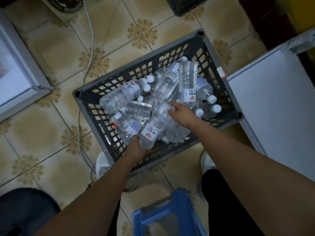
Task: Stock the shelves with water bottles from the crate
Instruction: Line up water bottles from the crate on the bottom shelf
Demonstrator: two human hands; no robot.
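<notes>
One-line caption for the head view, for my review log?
Standing over a grey crate of jumbled water bottles, the left hand grips a bottle while the right hand reaches into the pile.

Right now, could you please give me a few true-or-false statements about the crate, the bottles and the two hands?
1. The crate stands on a tiled floor. True.
2. The bottles stand upright in neat rows. False: they lie jumbled on their sides.
3. The left hand has a grip on a bottle at the near end of the crate. True.
4. The right hand is outside the crate. False: it reaches in among the bottles.
5. The bottle caps are blue. False: the caps are white.
6. A blue stool is near the person's legs. True.
</notes>
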